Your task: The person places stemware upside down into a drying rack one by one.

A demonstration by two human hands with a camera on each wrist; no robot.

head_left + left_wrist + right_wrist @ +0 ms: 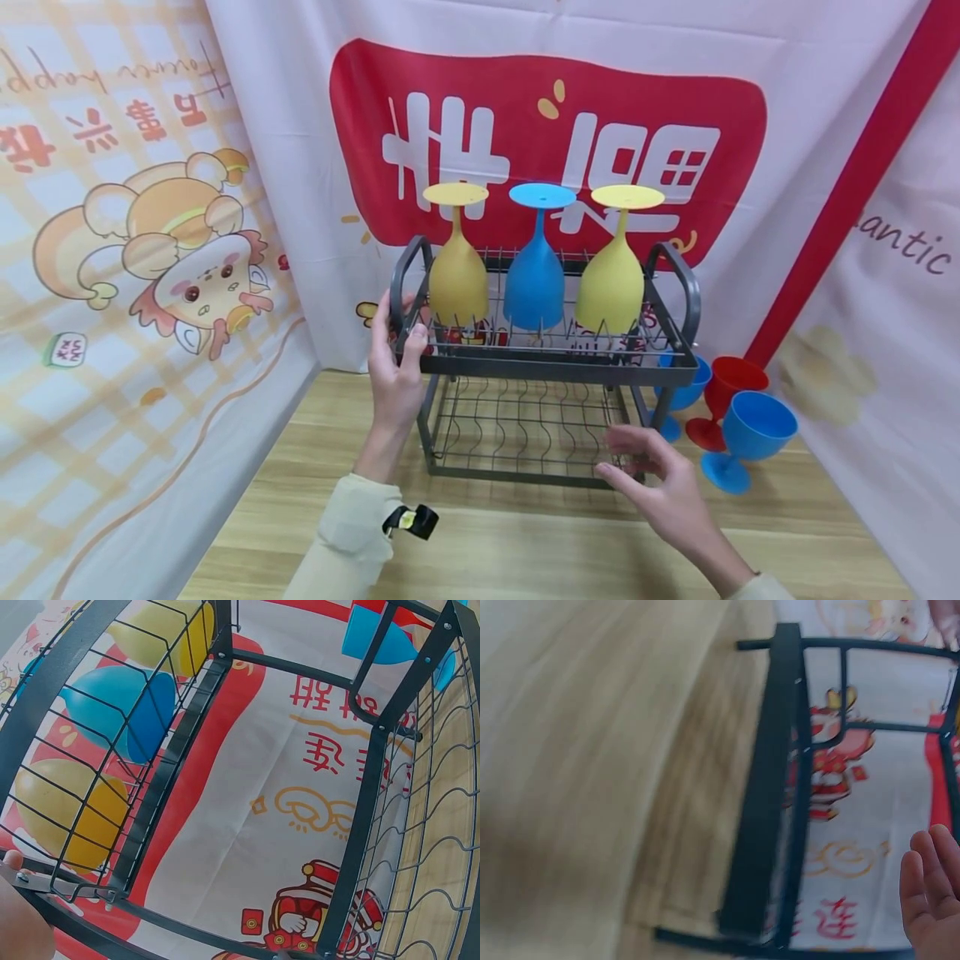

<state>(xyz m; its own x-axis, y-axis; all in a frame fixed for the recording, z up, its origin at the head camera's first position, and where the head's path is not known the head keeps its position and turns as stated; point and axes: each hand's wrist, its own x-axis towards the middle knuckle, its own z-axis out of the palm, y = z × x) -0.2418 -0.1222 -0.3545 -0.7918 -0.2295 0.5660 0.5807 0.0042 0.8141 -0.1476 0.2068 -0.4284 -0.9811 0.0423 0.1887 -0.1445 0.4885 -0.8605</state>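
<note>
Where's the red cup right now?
In the head view, the red cup stands upright on the wooden table, just right of the dark rack, between two blue cups.

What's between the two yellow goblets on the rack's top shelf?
A blue goblet, standing upside down; the head view and left wrist view both show it.

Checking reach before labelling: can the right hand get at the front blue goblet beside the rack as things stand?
Probably yes: the right hand looks empty, and the front blue goblet stands upright to its right, outside the rack. In the head view nothing shows between them.
</note>
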